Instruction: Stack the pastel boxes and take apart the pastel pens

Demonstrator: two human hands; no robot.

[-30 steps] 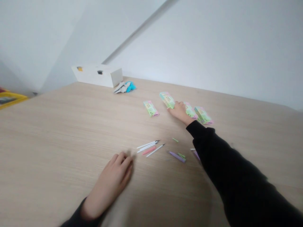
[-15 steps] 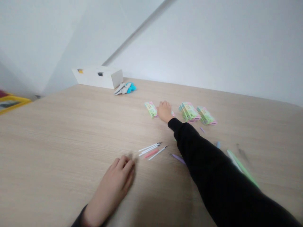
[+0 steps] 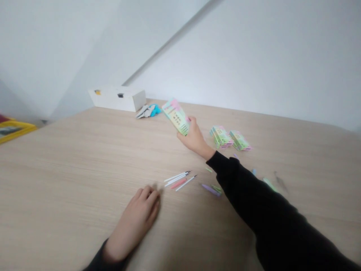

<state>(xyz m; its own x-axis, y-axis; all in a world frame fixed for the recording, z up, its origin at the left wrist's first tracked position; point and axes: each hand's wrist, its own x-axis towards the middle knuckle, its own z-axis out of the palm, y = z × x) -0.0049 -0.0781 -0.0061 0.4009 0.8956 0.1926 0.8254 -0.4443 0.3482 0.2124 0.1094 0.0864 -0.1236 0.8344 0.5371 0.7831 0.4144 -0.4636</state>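
A slim pastel box [image 3: 175, 116] printed in green, pink and pale blue is raised above the table, gripped at its lower right end by my right hand [image 3: 194, 137]. I cannot tell if it is one box or a stack. On the wood, my left hand [image 3: 138, 214] rests with its fingers curled together; whatever is under them is hidden. Just beyond its fingertips lie several white pen refills [image 3: 176, 176] with dark tips and a pink pen part [image 3: 178, 183]. A purple pen part [image 3: 210, 189] lies under the right forearm's left side.
More pastel boxes [image 3: 221, 136] sit stacked beside another pile [image 3: 239, 140]. Partly behind my right sleeve are a green pen piece [image 3: 270, 184] and a blurred thin item [image 3: 281, 181]. Far back stand a white box [image 3: 113, 98] and a grey-and-blue crumpled thing [image 3: 148, 111].
My right hand has lifted the pastel box off the table and moved it up and to the left. The left hand stays where it was. The view has shifted slightly.
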